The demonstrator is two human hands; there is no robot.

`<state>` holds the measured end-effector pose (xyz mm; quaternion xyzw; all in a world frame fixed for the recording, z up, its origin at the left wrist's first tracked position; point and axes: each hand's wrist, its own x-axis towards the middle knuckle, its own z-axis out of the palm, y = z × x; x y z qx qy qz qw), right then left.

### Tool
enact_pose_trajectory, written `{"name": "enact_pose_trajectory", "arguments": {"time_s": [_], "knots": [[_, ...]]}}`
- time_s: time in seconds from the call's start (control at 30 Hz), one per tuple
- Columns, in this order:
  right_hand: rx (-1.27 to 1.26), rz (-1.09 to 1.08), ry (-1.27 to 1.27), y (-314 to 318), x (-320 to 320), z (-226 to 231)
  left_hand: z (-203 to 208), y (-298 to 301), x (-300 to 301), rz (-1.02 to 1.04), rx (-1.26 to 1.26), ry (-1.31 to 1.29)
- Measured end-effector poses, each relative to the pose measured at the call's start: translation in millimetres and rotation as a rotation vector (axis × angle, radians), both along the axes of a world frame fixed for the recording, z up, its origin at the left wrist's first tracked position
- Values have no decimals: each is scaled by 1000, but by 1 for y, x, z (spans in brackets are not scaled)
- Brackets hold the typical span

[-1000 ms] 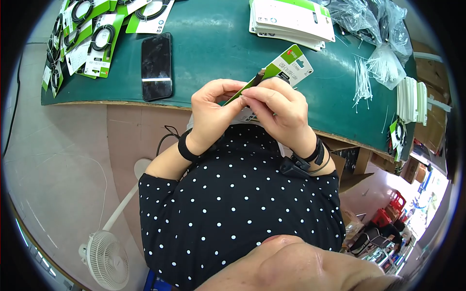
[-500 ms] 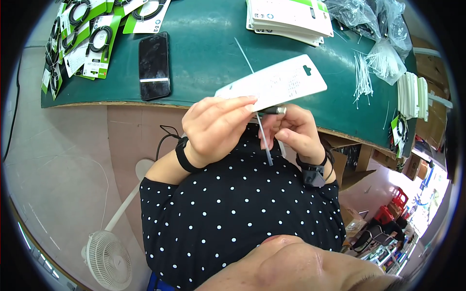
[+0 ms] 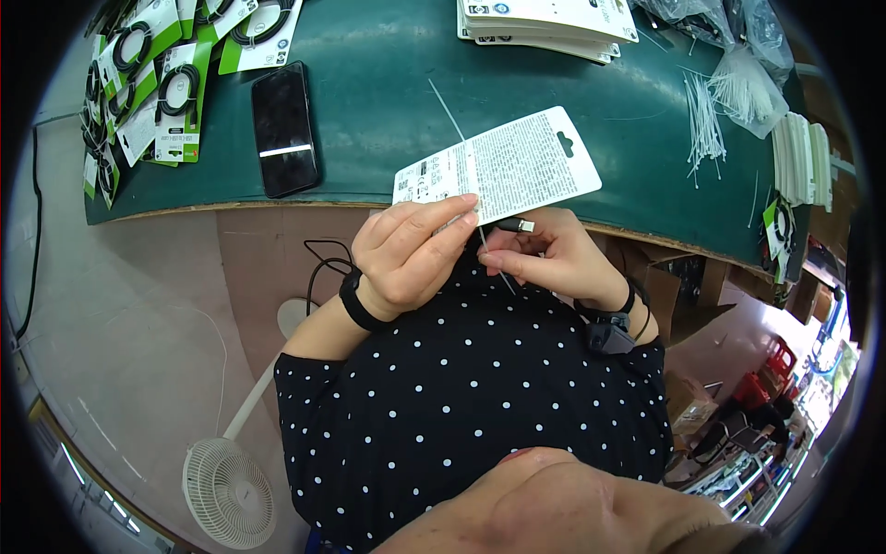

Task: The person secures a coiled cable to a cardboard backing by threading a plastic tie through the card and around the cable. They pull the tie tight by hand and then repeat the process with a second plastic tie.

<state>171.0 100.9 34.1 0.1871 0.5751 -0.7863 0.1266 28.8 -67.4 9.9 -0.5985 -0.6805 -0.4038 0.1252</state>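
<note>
Clearly, the white card point(image 3: 517, 157) is at the middle of things, tilted near the front edge of the green table point(image 3: 378, 111), with its printed back up and its hanging slot toward the person's right. The left hand point(image 3: 406, 249) is closed on its lower edge, fingers laid flat over the face, probably to steady it; its thumb is hidden from me. So the card reaches up and rightward from those fingertips, and lies just beyond the right hand point(image 3: 554, 254). A thin white tie point(image 3: 446, 111) shows past the card's far edge and again below it; the right hand, thumb and forefinger nearly together, seems to pinch that lower length, perhaps to control the loose end. A metal-tipped cable plug point(image 3: 524, 226) pokes out between card and right hand; whether any finger touches it, I can't tell. Farther off, a black phone point(image 3: 284, 129) lies to the left, near carded cables point(image 3: 175, 92), while stacked cards point(image 3: 554, 20) and loose white ties point(image 3: 703, 120) sit presumably within easy reach.
</note>
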Motion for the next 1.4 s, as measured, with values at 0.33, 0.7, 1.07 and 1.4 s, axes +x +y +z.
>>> {"name": "enact_pose_trajectory", "arguments": {"time_s": [0.33,0.7,1.07,1.4], "knots": [[144,9,114,7,2,-2,4,6,-1,-6,-36,-2],[388,76,341,9,3,-2,-3,7,-6,4,27,43],[592,120,546,10,1,-5,-6,3,-5,-21,28,52],[798,221,654,11,3,-2,1,-5,0,-102,-53,7]]}}
